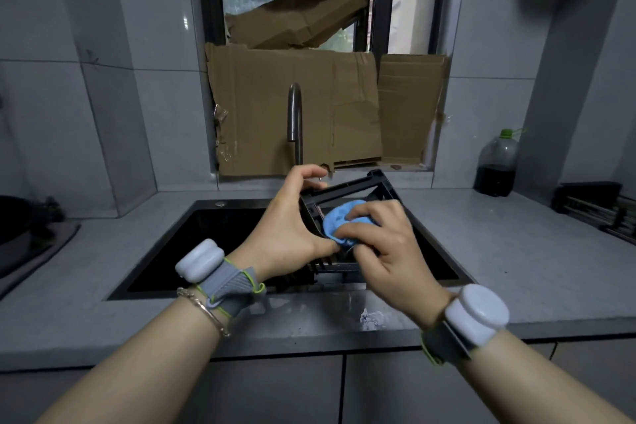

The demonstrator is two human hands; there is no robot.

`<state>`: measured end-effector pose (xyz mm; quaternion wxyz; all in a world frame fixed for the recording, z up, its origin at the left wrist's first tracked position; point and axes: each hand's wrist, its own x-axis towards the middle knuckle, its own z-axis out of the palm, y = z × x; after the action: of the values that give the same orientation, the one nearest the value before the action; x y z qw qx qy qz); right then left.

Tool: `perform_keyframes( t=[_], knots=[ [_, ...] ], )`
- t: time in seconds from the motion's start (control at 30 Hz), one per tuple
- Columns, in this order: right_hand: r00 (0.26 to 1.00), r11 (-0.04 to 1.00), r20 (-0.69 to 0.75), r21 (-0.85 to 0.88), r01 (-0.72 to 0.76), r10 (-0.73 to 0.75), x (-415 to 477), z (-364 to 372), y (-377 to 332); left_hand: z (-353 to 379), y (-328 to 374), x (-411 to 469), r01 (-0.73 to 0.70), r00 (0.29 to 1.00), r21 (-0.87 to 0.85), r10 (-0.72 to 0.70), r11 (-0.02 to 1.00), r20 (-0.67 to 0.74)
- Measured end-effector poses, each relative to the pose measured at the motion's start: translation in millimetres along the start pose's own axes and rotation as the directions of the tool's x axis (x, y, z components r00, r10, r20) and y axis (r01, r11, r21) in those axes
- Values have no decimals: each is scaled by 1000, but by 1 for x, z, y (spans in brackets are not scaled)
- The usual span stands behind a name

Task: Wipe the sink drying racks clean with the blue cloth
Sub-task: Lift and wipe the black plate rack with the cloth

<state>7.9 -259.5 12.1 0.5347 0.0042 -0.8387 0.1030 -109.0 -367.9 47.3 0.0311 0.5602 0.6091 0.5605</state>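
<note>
On the front edge of the tabletop (516, 268), a wet patch (371, 317) glistens between your wrists. Just beyond, over the sink (192, 244), your left hand (292, 227) grips the dark frame of the drying rack (344, 187), fingers curled over its far bar, holding it tilted above the basin. Your right hand (389, 251) clutches the bunched blue cloth (340, 222) and presses it against the rack's bars.

The step in hand looks to be the wiping of this rack, and how much of it is done cannot be told. The next move likely calls for drawing the cloth along the bars toward the far corner against a firm left-hand hold, then turning the rack for its underside.

There is room to swing left over the basin and right across the tabletop. At the tabletop's right edge lies what may be a second rack (599, 210), too blurred to be sure. The faucet (295, 120) stands close behind the rack's far bar, so mind it when turning. A bottle (497, 165) sits in the back right corner.
</note>
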Motion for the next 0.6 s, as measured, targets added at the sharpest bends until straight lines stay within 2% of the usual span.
perform_keyframes(
  t=[0.07, 0.13, 0.27, 0.37, 0.4, 0.43, 0.5, 0.53, 0.6],
  knots=[
    [1000, 998, -27, -54, 13, -14, -1, -2, 11, -2, 0, 0, 10, 1000, -2, -10, 1000, -9],
    [996, 995, -90, -97, -37, 28, -1, -1, 22, -6, -1, -1, 19, 1000, 8, -19, 1000, 4],
    [956, 960, -215, -152, -233, 198, 4, -9, 52, -17, 0, -6, 20, 999, 16, -21, 1000, 34],
    [897, 905, -167, -49, -423, 410, 17, -15, 59, -23, 1, -7, 41, 998, -47, -38, 998, 50],
    [849, 859, -129, 80, -506, 513, 22, -13, 56, -25, 1, -8, 53, 997, -53, -50, 997, 61],
    [774, 756, -71, 285, -589, 630, 27, -11, 51, -25, 1, -8, 65, 995, -41, -61, 997, 74],
    [615, 401, 122, 657, -639, 779, 36, -7, 40, -27, 4, -7, 76, 992, 22, -78, 997, 104],
    [576, 267, 201, 736, -623, 792, 37, -6, 37, -28, 6, -6, 83, 988, 68, -90, 994, 121],
    [560, 197, 248, 763, -616, 790, 38, -4, 31, -30, 12, -4, 85, 980, 215, -120, 973, 159]
  ],
)
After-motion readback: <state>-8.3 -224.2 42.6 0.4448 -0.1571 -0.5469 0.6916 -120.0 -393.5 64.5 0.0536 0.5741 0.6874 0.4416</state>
